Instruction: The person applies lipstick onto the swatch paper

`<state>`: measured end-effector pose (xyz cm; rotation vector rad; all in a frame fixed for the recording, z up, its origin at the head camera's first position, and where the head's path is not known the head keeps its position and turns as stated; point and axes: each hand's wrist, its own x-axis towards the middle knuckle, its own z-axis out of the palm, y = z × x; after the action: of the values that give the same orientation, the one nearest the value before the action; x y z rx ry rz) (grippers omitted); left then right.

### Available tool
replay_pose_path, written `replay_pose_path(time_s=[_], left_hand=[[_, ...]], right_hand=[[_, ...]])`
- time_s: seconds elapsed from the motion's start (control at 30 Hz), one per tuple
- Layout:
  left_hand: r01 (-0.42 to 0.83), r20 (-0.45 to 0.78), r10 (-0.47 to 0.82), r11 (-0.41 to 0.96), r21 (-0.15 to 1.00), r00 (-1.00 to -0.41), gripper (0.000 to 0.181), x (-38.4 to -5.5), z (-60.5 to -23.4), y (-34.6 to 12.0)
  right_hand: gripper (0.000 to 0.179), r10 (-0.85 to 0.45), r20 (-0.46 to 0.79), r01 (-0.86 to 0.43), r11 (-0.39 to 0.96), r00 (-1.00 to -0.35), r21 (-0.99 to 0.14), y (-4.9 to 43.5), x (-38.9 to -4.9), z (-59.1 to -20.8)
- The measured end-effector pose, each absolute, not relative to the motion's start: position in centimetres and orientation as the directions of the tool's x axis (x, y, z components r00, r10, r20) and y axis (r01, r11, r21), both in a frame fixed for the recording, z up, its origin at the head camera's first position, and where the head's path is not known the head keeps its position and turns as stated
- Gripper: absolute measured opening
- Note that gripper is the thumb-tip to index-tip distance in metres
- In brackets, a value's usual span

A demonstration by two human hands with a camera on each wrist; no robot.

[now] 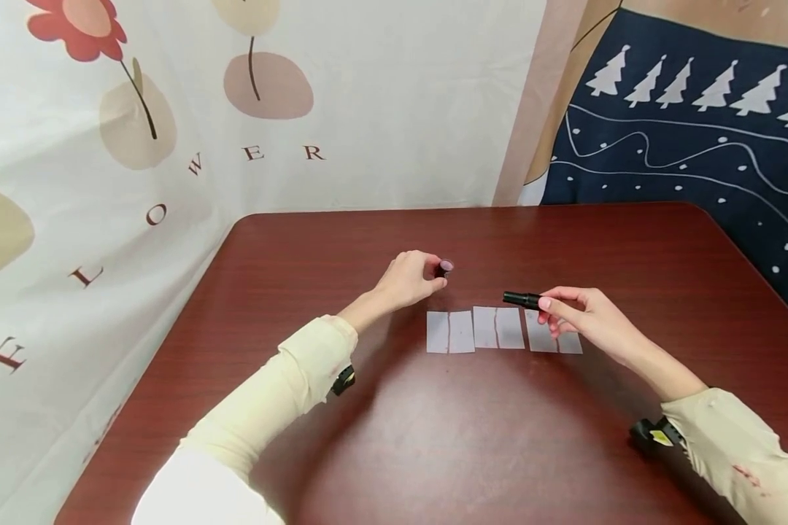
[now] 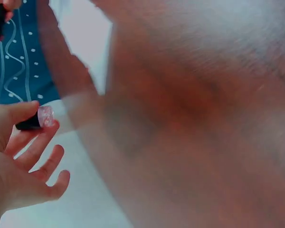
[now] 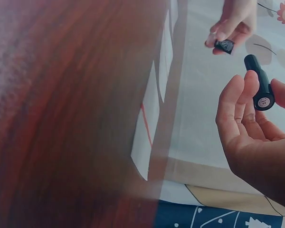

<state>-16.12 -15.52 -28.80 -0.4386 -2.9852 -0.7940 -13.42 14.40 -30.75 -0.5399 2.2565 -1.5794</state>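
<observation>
On the dark red table [image 1: 565,452] lie three white paper strips [image 1: 497,327] in a row, each with a thin line down it. Just behind them, the left hand [image 1: 408,278] pinches a small cap [image 1: 443,267], seemingly a brush cap. The right hand [image 1: 581,315] grips the black bottle [image 1: 521,299] over the right-hand strip. Judging by this, the bottle is open and strips marked. Printed cloths hang behind.
</observation>
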Motion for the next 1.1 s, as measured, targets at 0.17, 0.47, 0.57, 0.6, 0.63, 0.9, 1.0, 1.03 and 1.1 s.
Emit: replay_pose_path(time_s=[0.17, 0.47, 0.57, 0.6, 0.63, 0.9, 1.0, 1.03, 1.1], left_hand=[[0.380, 0.107, 0.366, 0.855, 0.354, -0.924, 0.017, -15.3, -27.5, -14.7], [0.538, 0.075, 0.541, 0.793, 0.287, -0.838, 0.027, -13.7, -28.0, -12.7], [0.562, 0.071, 0.569, 0.771, 0.300, -0.819, 0.028, -13.5, -28.3, -11.7], [0.565, 0.069, 0.575, 0.764, 0.311, -0.815, 0.028, -13.4, -28.4, -11.4], [0.567, 0.066, 0.579, 0.760, 0.317, -0.813, 0.028, -13.3, -28.4, -11.2], [0.553, 0.039, 0.579, 0.753, 0.356, -0.814, 0.029, -12.9, -28.6, -10.8], [0.551, 0.028, 0.583, 0.751, 0.363, -0.812, 0.030, -12.8, -28.7, -10.8], [0.551, 0.026, 0.583, 0.751, 0.363, -0.812, 0.031, -12.8, -28.8, -10.9], [0.553, 0.024, 0.585, 0.752, 0.359, -0.811, 0.031, -12.7, -28.8, -10.9]], right_hand=[[0.039, -0.472, -0.053, -0.124, 0.336, -0.880, -0.934, 14.6, -13.7, -30.4], [0.037, -0.465, -0.037, -0.124, 0.311, -0.885, -0.942, 14.4, -13.7, -30.4], [0.036, -0.462, -0.043, -0.121, 0.319, -0.886, -0.940, 14.5, -13.5, -30.5], [0.036, -0.460, -0.045, -0.120, 0.322, -0.887, -0.939, 14.6, -13.4, -30.5], [0.035, -0.458, -0.046, -0.119, 0.324, -0.888, -0.939, 14.6, -13.4, -30.5], [0.032, -0.459, -0.048, -0.115, 0.320, -0.887, -0.940, 14.5, -13.3, -30.8], [0.032, -0.462, -0.048, -0.117, 0.321, -0.886, -0.940, 14.5, -13.3, -30.9], [0.032, -0.462, -0.048, -0.117, 0.321, -0.885, -0.940, 14.5, -13.3, -30.9], [0.031, -0.466, -0.045, -0.121, 0.321, -0.884, -0.939, 14.4, -13.3, -31.0]])
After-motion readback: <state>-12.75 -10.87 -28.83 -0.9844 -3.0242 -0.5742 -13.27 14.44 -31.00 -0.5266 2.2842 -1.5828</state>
